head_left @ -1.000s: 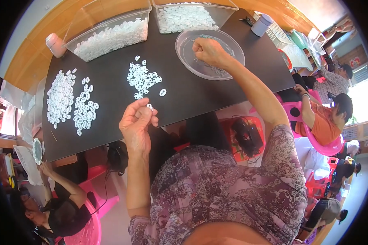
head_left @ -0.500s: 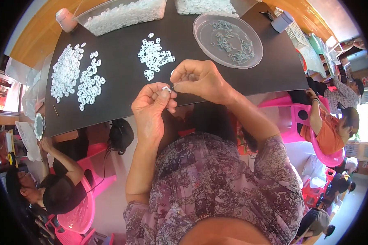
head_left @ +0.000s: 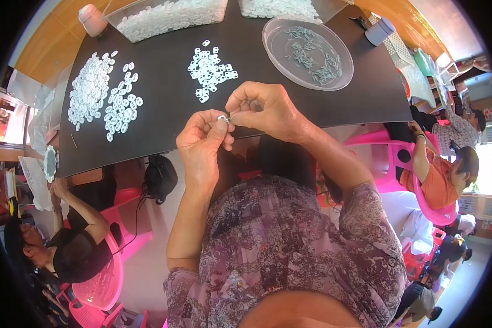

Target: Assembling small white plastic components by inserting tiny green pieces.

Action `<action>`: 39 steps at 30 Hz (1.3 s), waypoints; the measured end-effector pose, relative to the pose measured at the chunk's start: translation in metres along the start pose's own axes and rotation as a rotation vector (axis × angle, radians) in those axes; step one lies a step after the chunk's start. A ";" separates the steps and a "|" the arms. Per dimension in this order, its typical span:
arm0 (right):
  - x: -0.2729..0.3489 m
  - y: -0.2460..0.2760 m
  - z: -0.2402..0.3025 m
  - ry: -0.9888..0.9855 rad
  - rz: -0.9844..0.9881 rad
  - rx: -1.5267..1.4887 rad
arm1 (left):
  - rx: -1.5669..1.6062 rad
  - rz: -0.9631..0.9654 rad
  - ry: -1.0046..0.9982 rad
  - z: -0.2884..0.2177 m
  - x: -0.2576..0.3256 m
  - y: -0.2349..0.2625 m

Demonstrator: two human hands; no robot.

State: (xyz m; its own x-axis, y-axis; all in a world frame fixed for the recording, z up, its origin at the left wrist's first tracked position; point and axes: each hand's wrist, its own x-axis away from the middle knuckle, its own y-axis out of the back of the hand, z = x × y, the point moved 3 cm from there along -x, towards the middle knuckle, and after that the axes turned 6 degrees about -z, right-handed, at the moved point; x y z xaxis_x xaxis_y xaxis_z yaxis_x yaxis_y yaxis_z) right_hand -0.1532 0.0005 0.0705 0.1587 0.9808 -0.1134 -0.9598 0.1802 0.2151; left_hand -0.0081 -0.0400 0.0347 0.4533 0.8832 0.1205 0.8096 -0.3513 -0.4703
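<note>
Left hand (head_left: pixel 198 138), fingers clamped on a white piece (head_left: pixel 222 118), nearer the person than the dish (head_left: pixel 273 44); right hand (head_left: pixel 269 112) pinching what seems a pin (head_left: pixel 229 118) beside it! Looks light, stiff: grip its edges.

A wide fisheye view, worn on the person's head, looks steeply down over their own patterned shirt (head_left: pixel 295 235) at six o'clock. The left hand (head_left: pixel 201 136) and right hand (head_left: pixel 272 112) are close to the lens, just above centre. The dark tabletop (head_left: pixel 158 104) stretches from ten to two o'clock. Farther off, a seated person in black (head_left: pixel 79 254) appears sideways at eight o'clock; straight edges bend toward the round, dark border.
</note>
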 end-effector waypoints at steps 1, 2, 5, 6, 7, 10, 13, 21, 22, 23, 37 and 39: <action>0.000 -0.001 0.001 0.000 0.001 0.001 | 0.001 -0.001 -0.001 0.000 0.000 0.000; 0.001 -0.001 0.002 0.005 -0.002 0.016 | -0.007 -0.002 -0.006 0.001 0.001 0.001; 0.001 -0.003 0.003 0.009 -0.003 0.031 | -0.031 -0.008 -0.017 0.001 0.002 0.002; 0.001 -0.003 0.004 0.008 -0.004 0.030 | -0.048 -0.010 -0.022 0.001 0.003 0.002; 0.002 -0.004 0.004 0.008 -0.003 0.031 | -0.047 -0.010 -0.023 0.001 0.003 0.001; 0.003 -0.006 0.006 -0.009 -0.015 0.040 | -0.104 -0.032 -0.041 0.000 0.006 0.000; 0.003 -0.011 0.001 -0.002 -0.058 -0.018 | -0.116 -0.035 -0.084 0.004 0.008 0.001; 0.009 -0.020 -0.013 -0.111 -0.131 -0.067 | -0.069 -0.125 -0.110 0.008 0.010 0.005; 0.010 -0.022 -0.014 -0.111 -0.127 -0.066 | -0.068 -0.128 -0.111 0.008 0.010 0.005; 0.010 -0.024 -0.013 -0.077 -0.141 -0.063 | -0.054 -0.120 -0.122 0.007 0.009 0.006; 0.013 -0.042 -0.020 0.297 -0.278 0.298 | -0.244 -0.224 -0.241 0.009 0.017 0.008; 0.012 -0.044 -0.022 0.310 -0.287 0.336 | -0.228 -0.214 -0.248 0.010 0.016 0.009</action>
State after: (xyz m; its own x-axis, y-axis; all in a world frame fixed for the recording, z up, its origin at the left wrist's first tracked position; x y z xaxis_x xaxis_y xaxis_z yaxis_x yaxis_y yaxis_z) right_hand -0.1145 0.0024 0.0389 0.2794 0.8295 -0.4836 -0.7529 0.5018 0.4259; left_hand 0.0025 -0.0257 0.0236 0.1837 0.9824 -0.0335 0.9507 -0.1863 -0.2478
